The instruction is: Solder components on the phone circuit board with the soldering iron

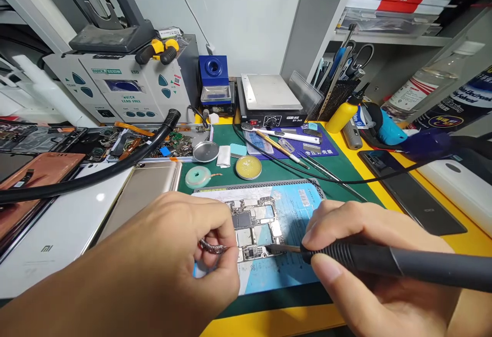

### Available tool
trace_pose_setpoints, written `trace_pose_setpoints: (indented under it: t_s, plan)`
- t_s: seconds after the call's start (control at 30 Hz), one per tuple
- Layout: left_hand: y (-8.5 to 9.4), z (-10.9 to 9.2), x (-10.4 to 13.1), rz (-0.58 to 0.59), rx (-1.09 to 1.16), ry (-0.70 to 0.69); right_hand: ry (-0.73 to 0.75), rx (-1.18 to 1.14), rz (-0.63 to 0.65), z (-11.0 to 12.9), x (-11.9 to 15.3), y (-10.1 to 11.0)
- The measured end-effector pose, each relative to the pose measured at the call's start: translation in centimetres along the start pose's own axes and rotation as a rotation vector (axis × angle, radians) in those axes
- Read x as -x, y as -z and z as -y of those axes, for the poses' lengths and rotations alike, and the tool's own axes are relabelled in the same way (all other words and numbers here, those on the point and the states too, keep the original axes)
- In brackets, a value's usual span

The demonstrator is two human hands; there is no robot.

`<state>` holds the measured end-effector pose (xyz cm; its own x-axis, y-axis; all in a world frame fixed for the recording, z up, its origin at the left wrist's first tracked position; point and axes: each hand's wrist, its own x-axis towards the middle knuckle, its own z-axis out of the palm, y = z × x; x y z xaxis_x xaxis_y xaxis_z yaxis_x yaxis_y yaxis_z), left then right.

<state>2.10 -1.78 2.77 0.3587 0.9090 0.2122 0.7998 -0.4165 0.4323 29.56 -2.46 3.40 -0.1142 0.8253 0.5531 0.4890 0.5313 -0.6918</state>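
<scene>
My right hand [369,255] grips a black soldering iron [369,262] by its ribbed handle. The iron's dark tip lies at the lower right edge of a phone circuit board [251,224], on or just over its small parts. At the board's lower left, my left hand [196,250] is closed, thumb and forefinger pinched around a twisted silvery wire [212,246], perhaps solder. Its end near the board is too small to make out. Under the board is a light blue printed mat [295,209]; my left hand hides part of both.
Behind the mat sit an open tin of yellow paste [248,167] and a pale green spool of braid [198,177]. Tweezers [330,170] lie to the right. A black hose [92,185] crosses phones at left. A hot plate [271,98] and a grey rework station [126,83] stand behind.
</scene>
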Motion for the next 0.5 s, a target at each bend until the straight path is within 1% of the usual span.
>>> trace_pose_setpoints:
  t_s: [0.13,0.2,0.33,0.37,0.43,0.47,0.5]
  plan:
    - [-0.1,-0.2,0.0,-0.012,0.013,-0.005,0.029,-0.014,-0.034,0.0,0.8,-0.6]
    - [0.0,-0.3,-0.2,-0.016,0.010,-0.009,0.029,0.011,-0.038,0.1,1.1,-0.5]
    - [0.4,-0.7,-1.0,-0.049,0.005,-0.042,0.020,0.000,0.067,0.2,1.1,0.5]
    - [0.6,-0.8,-1.3,-0.062,0.025,-0.074,0.032,-0.002,0.095,0.1,1.0,0.7]
    - [0.8,-1.1,-1.9,-0.060,0.025,-0.106,0.056,0.017,0.120,0.0,1.0,1.0]
    - [0.9,-1.2,-2.2,-0.076,0.031,-0.139,0.098,0.030,0.111,-0.1,1.1,1.0]
    - [1.1,-1.4,-2.4,-0.083,0.033,-0.154,0.110,0.047,0.107,-0.1,1.2,1.0]
